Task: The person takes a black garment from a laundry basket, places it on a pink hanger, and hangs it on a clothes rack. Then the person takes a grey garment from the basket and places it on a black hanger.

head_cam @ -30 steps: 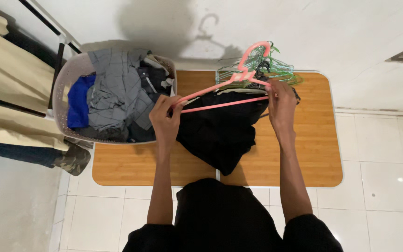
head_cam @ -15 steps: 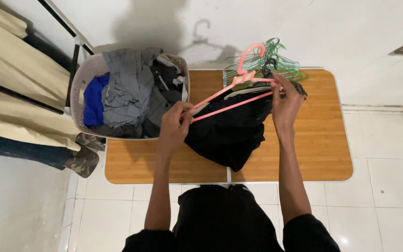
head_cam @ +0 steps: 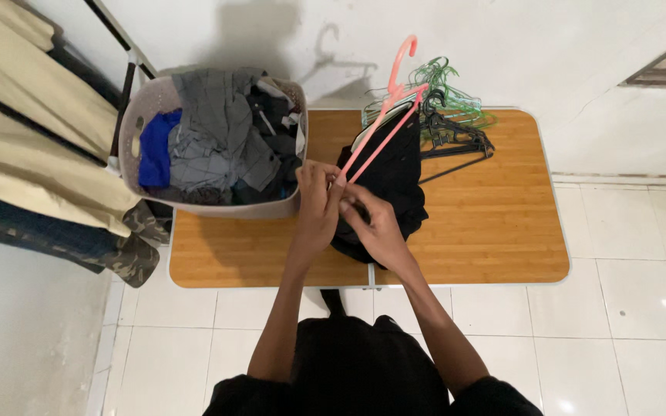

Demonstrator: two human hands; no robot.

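Note:
A pink plastic hanger (head_cam: 383,115) slants up and away from me, with a black garment (head_cam: 391,177) hanging on it over the wooden table (head_cam: 495,231). My left hand (head_cam: 317,204) grips the hanger's near end together with the cloth. My right hand (head_cam: 371,223) sits right beside it, fingers pinching the black fabric at the same end. The two hands touch each other above the table's middle.
A grey laundry basket (head_cam: 136,139) full of grey, blue and dark clothes stands on the table's left end. A pile of green and black hangers (head_cam: 452,115) lies at the far edge. Clothes hang on a rack (head_cam: 40,154) at left. White tiled floor surrounds the table.
The hanger has turned from lying crosswise to pointing away from me. My right hand has moved left from the hanger's far end and now meets my left hand at the near end.

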